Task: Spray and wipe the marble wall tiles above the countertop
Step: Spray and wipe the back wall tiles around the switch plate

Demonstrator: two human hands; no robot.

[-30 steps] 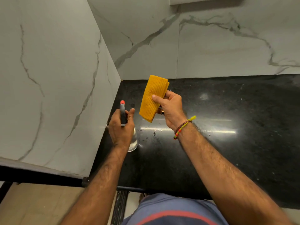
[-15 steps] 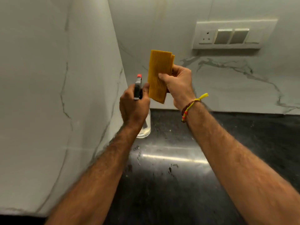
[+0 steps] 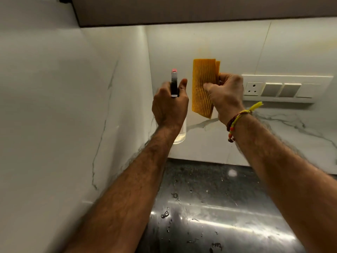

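1. Both arms are up in front of the corner where two marble wall tiles [image 3: 182,48] meet, under a dark overhead cabinet [image 3: 200,10] at 12 o'clock.
2. The left hand [image 3: 169,106] is wrapped around a spray bottle [image 3: 174,84], fingers curled on the neck, thumb raised alongside the dark trigger head with its red tip pointing up toward 12 o'clock.
3. The clear base of the bottle pokes out under the wrist, at 6 o'clock from the hand.
4. The right hand [image 3: 226,95] pinches a folded yellow ribbed cloth [image 3: 202,88], thumb pressed on the front face, fingers tucked behind.
5. The cloth stands upright, just at 3 o'clock of the bottle head, held in front of the back wall; whether it touches the tile, I cannot tell.
6. A beaded, threaded bracelet [image 3: 235,121] sits on the right wrist.
7. At 3 o'clock of the cloth, a white switch panel [image 3: 279,88] with a socket is set in the wall.
8. Down at 6 o'clock, the black counter [image 3: 209,216] gleams with scattered droplets.
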